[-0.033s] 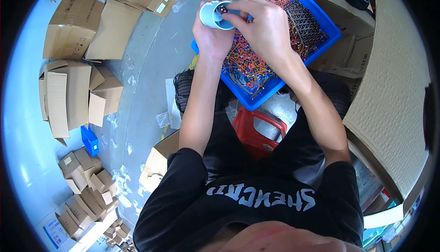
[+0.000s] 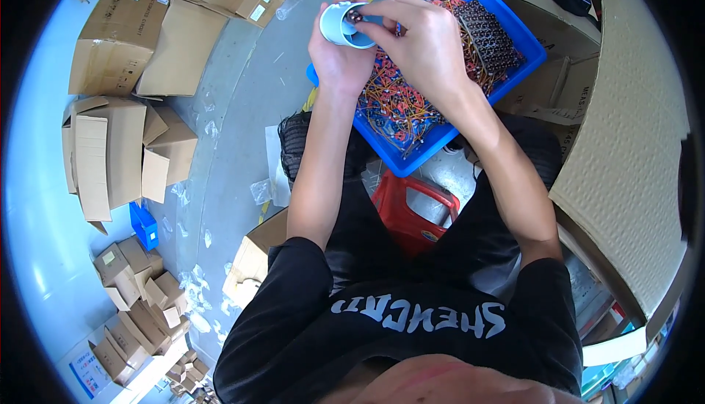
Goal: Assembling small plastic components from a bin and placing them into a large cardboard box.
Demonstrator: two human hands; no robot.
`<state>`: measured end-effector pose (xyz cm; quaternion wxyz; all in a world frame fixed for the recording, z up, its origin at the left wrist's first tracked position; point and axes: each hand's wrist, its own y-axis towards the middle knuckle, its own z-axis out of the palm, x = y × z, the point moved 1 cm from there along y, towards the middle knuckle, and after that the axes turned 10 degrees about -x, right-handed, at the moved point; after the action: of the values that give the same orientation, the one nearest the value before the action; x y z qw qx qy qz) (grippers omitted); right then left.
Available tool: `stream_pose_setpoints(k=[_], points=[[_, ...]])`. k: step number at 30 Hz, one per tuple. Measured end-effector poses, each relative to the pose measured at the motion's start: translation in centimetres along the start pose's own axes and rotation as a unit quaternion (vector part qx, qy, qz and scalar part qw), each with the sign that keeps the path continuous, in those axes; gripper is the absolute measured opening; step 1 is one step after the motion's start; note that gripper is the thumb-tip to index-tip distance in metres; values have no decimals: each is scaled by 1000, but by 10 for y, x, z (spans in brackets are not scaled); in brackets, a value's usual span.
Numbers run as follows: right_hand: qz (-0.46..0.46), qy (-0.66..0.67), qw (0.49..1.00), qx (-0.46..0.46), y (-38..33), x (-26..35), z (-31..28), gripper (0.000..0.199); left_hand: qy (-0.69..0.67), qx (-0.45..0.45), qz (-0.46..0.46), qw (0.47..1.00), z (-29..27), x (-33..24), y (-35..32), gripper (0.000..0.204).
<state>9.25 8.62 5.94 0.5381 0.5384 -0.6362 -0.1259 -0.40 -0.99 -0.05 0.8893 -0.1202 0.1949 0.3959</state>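
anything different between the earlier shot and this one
Nothing visibly changed. The left hand holds the small white cup just as it did, and the right hand keeps its fingertips at the cup's mouth on a small dark part. The blue bin of coloured wires sits where it was, above the red stool.

a single head-worn fisheye is looking steeply down, close on the hands at upper centre, edges bending outward

Warehouse workshop: stacked cardboard cartons, blue parts bin.
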Motion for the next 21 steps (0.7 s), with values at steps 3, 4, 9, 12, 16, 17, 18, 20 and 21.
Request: stream_pose_setpoints(k=[3,4,9,12,16,17,18,20,21], points=[[-20,52,998,-1,2,-6,2,18,-4,-1,-9,1000,-4,2,0,42],[-23,58,998,2,2,-8,1,18,-1,-17,-9,1000,-2,3,-1,42],[-37,75,996,14,3,-16,1,17,-13,-13,-31,999,-2,2,0,44],[-29,69,997,34,2,-17,0,17,18,-27,-22,999,-3,1,-1,44],[5,47,997,53,3,-11,-3,18,79,-27,9,996,-1,1,-1,44],[18,43,998,38,3,-8,-3,19,103,-23,23,994,0,1,0,43],[32,37,999,22,2,-7,-2,19,103,-24,21,994,1,3,-1,43],[54,0,998,23,-1,-5,2,20,141,-46,72,986,7,6,-2,43],[74,-37,996,24,-2,-4,4,20,161,-57,97,981,8,8,-2,43]])
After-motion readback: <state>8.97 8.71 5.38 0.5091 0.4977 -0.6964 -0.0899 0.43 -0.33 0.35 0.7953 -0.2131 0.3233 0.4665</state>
